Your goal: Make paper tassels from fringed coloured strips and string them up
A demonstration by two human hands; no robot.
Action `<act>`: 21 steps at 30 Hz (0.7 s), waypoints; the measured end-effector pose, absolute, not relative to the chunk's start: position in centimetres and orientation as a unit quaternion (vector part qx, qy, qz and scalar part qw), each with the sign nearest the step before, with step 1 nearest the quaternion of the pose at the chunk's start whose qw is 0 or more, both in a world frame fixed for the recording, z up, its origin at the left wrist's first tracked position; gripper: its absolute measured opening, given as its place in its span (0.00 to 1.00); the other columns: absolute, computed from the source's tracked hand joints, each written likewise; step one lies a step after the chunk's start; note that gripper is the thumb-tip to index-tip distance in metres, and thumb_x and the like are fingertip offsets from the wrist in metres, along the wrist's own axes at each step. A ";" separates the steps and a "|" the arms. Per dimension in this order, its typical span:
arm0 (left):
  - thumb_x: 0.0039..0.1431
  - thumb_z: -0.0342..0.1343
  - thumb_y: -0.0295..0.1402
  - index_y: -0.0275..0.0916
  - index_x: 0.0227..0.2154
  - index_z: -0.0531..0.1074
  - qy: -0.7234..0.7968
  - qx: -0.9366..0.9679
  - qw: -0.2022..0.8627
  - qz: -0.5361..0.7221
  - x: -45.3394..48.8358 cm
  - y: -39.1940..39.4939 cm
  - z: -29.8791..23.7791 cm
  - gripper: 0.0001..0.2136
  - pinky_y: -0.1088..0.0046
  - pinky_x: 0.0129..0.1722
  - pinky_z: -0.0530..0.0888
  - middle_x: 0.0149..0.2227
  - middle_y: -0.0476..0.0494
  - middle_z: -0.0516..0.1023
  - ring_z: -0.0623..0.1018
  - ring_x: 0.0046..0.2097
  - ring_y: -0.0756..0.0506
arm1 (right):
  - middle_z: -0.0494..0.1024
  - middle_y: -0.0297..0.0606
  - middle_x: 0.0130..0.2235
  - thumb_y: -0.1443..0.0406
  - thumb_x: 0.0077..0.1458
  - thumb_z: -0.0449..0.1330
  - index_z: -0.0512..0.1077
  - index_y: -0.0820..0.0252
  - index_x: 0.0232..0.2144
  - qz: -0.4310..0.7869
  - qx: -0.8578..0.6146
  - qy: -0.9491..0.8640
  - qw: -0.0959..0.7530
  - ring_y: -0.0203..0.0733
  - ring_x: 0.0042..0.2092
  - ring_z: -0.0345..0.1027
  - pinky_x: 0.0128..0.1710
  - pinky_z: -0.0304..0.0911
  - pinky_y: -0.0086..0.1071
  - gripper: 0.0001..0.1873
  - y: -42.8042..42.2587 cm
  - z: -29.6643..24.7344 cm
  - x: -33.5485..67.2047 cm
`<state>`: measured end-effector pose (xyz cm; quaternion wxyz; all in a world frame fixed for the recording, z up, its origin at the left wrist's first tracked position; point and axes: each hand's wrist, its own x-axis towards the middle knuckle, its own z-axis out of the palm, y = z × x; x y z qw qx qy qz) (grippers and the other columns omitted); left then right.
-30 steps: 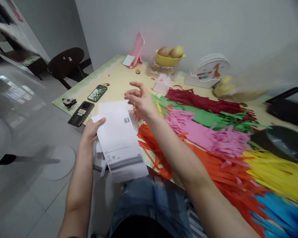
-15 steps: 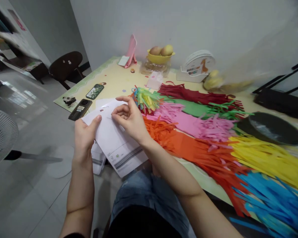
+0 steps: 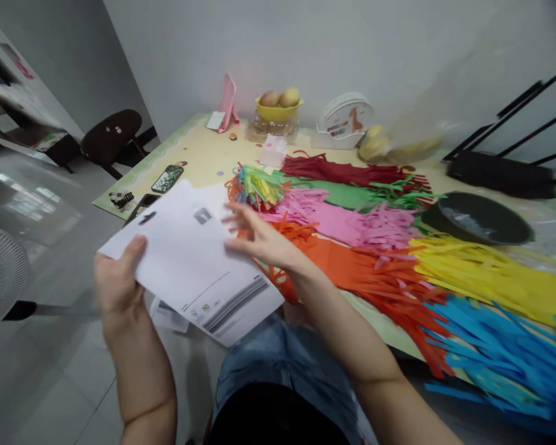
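Observation:
My left hand [image 3: 120,281] grips the left edge of a flat white packaging sheet [image 3: 185,259], thumb on top. Near its upper left corner the sheet has a dark hang-hole shape, and grey bands and small logos are printed along its lower edge. Just off the sheet's right side is my right hand [image 3: 259,241], fingers apart and slightly blurred, with nothing visible in it. Part of another white printed piece [image 3: 169,316] shows underneath. Right of the hands lie fringed paper strips: orange [image 3: 336,262], pink [image 3: 345,225], green [image 3: 347,194] and dark red [image 3: 352,173].
Yellow fringe [image 3: 491,278] and blue fringe [image 3: 495,352] cover the table's right side, near a dark bowl [image 3: 475,217]. Toward the wall stand a pink stand [image 3: 228,104], a yellow fruit bowl [image 3: 278,113] and a white holder [image 3: 336,139]. A fan [image 3: 2,278] is at left.
My left hand has moved left and down with the sheet, which now lies turned more toward me. My right hand has opened from a pinch and come away to the right.

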<state>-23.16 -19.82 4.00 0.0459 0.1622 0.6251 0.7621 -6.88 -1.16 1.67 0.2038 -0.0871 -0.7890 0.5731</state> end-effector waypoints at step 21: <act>0.61 0.58 0.42 0.36 0.59 0.71 0.843 0.474 -0.054 0.248 -22.5 -12.4 -7.1 0.25 0.37 0.67 0.56 0.67 0.28 0.66 0.59 0.70 0.25 | 0.38 0.55 0.75 0.52 0.58 0.65 0.53 0.60 0.72 0.144 -0.362 -0.920 0.048 0.80 0.73 0.31 0.64 0.44 0.74 0.46 13.4 -2.0 -19.0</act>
